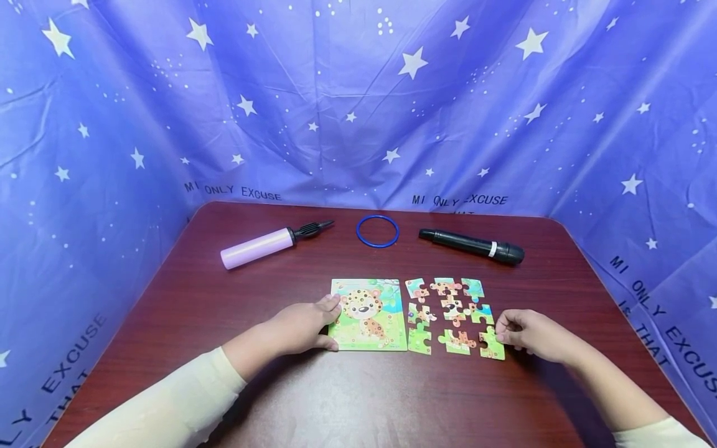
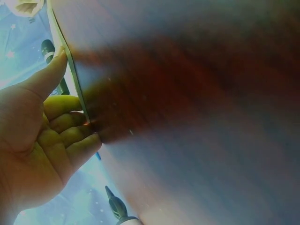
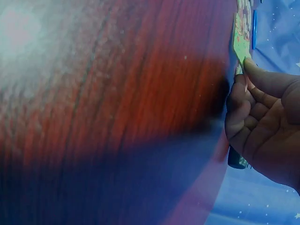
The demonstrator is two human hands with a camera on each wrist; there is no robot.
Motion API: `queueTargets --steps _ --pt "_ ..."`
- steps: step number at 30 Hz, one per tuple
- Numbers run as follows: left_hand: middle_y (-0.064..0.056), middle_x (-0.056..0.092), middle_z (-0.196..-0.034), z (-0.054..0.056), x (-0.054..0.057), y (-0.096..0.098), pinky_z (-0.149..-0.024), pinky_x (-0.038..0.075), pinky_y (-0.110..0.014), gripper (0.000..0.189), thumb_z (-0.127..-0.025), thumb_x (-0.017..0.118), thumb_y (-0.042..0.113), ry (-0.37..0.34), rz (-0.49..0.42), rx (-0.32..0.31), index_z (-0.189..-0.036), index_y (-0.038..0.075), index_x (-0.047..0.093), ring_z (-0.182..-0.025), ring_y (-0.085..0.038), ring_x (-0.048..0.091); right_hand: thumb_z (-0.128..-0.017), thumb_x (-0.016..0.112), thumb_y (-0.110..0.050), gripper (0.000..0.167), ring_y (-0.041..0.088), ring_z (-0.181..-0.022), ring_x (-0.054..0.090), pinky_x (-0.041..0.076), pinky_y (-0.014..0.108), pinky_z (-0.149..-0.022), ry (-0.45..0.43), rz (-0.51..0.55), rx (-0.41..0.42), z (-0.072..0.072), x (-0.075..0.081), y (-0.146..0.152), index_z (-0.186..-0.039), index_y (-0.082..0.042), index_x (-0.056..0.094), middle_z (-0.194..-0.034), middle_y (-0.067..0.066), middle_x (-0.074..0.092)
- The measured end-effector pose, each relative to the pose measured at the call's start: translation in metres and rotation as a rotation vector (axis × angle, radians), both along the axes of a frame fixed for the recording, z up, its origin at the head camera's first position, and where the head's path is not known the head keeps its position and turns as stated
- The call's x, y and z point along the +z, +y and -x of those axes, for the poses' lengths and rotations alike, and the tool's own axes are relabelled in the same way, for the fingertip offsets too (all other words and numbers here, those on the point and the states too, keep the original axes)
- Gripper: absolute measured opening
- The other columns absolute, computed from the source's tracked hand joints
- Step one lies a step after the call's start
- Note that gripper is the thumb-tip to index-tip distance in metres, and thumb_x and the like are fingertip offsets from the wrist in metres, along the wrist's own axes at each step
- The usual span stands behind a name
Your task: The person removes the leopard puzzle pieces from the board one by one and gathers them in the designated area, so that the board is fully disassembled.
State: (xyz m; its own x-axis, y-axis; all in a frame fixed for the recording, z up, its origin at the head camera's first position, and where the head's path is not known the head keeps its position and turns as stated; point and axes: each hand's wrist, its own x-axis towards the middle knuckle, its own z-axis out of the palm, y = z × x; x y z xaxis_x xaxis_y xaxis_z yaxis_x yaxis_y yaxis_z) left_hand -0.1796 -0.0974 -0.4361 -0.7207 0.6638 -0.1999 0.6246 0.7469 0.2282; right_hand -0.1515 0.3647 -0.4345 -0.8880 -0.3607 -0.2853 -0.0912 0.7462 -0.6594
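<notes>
A square picture board (image 1: 392, 336) with a spotted cartoon leopard on green and blue lies flat on the table. My left hand (image 1: 299, 326) rests against its left side, thumb near the lower corner and fingers further up the edge. In the left wrist view the fingers of that hand (image 2: 61, 136) are loosely extended along the board's thin edge. Several loose jigsaw pieces (image 1: 460, 341) with matching artwork are laid out in rows to the board's right. At their lower right corner my right hand (image 1: 532, 333) pinches a green puzzle piece (image 1: 493, 348) between thumb and forefinger.
Behind the puzzle lie a lilac hand pump (image 1: 257, 247) with a black nozzle, a blue ring (image 1: 358, 239) and a black microphone (image 1: 467, 244). The dark red wooden table (image 1: 313, 398) meets a blue star-patterned curtain (image 1: 336, 93) at the back and sides.
</notes>
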Motion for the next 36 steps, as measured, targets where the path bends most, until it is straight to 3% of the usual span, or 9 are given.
queueTargets --steps 5,13,20,25,30,36 --pt "-0.015 0.034 -0.157 0.000 0.000 0.001 -0.112 0.039 -0.043 0.080 -0.087 0.067 0.052 0.001 -0.001 -0.004 -0.146 0.003 0.046 -0.145 -0.028 0.034 -0.092 0.067 -0.020 0.013 0.006 -0.061 0.049 0.042 0.024 -0.055 0.080 -0.066 0.016 0.000 -0.003 -0.003 -0.086 -0.012 0.060 -0.071 -0.004 0.053" --pt "-0.014 0.034 -0.157 0.001 -0.001 0.001 -0.111 0.040 -0.043 0.079 -0.087 0.066 0.053 0.007 0.010 -0.012 -0.146 0.004 0.046 -0.145 -0.028 0.034 -0.092 0.067 -0.020 0.012 0.008 -0.060 0.048 0.039 0.024 -0.055 0.103 -0.175 -0.036 0.000 -0.005 -0.009 -0.084 -0.016 0.060 -0.069 -0.006 0.051" --pt "-0.012 0.033 -0.158 0.007 -0.002 -0.002 -0.116 0.033 -0.043 0.079 -0.085 0.072 0.047 -0.074 -0.062 0.014 -0.146 0.005 0.045 -0.145 -0.027 0.033 -0.096 0.062 -0.031 0.016 0.009 -0.062 0.048 0.039 0.025 -0.057 0.111 -0.215 -0.053 0.002 -0.002 -0.012 -0.087 -0.018 0.062 -0.070 -0.005 0.053" --pt "-0.009 0.036 -0.157 0.010 -0.002 -0.004 -0.116 0.033 -0.044 0.077 -0.085 0.073 0.044 -0.119 -0.123 0.056 -0.148 0.010 0.044 -0.144 -0.025 0.036 -0.097 0.059 -0.042 0.022 0.009 -0.067 0.048 0.038 0.026 -0.062 0.190 -0.270 -0.066 0.007 0.015 -0.020 -0.091 -0.022 0.066 -0.074 -0.006 0.057" --pt "-0.011 0.041 -0.154 0.011 -0.002 -0.005 -0.114 0.035 -0.046 0.069 -0.091 0.066 0.045 -0.104 -0.177 0.077 -0.148 0.011 0.045 -0.141 -0.028 0.041 -0.097 0.056 -0.048 0.027 0.008 -0.068 0.051 0.040 0.026 -0.063 0.293 -0.260 -0.072 0.007 0.037 -0.035 -0.097 -0.023 0.068 -0.078 -0.007 0.062" --pt "-0.012 0.035 -0.157 0.012 0.009 -0.003 -0.116 0.031 -0.049 0.070 -0.095 0.060 0.047 -0.071 -0.292 0.099 -0.151 0.011 0.039 -0.144 -0.030 0.035 -0.097 0.056 -0.050 0.031 0.010 -0.069 0.053 0.043 0.031 -0.064 0.409 -0.273 -0.096 0.004 0.061 -0.059 -0.108 -0.023 0.067 -0.085 -0.009 0.064"
